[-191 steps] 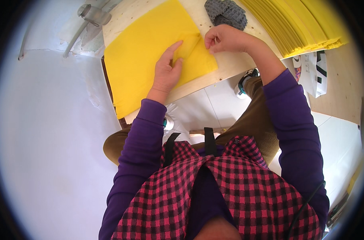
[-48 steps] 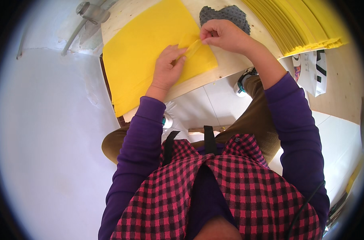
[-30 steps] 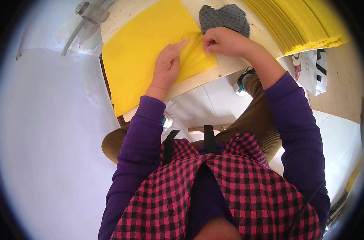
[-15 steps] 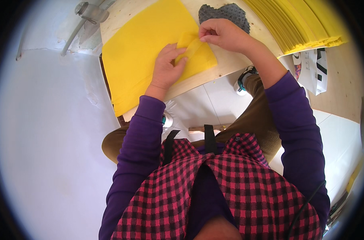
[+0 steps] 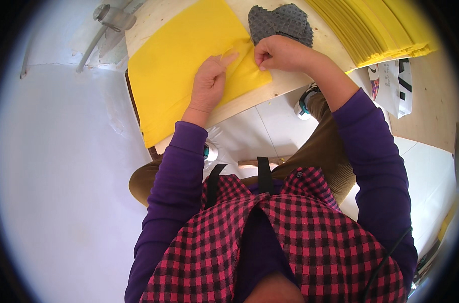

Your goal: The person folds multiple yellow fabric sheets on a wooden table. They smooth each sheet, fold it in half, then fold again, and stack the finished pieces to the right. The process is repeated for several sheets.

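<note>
A thin yellow sheet (image 5: 176, 65) lies spread on the wooden tabletop, its right part rumpled. My right hand (image 5: 280, 54) has thumb and fingers pinched together on the sheet's right edge. Lying on the sheet is my left hand (image 5: 208, 83), its index finger stretched toward the rumpled part. A thin yellow layer seems to cover part of that finger. The thumb bends beside it, and the other fingers are curled and partly hidden. Just beyond my right hand sits a crumpled grey textured cloth (image 5: 280, 25).
A thick stack of folded yellow sheets (image 5: 378, 33) fills the far right. Below it stands a white printed bag (image 5: 395, 88). The wooden table (image 5: 249, 103) has its near edge above my legs. A clear container (image 5: 113, 17) is by the wall at far left.
My right hand has moved slightly nearer, bringing the raised sheet corner down flatter. My left index finger has stretched out toward it. The grey cloth has shifted slightly.
</note>
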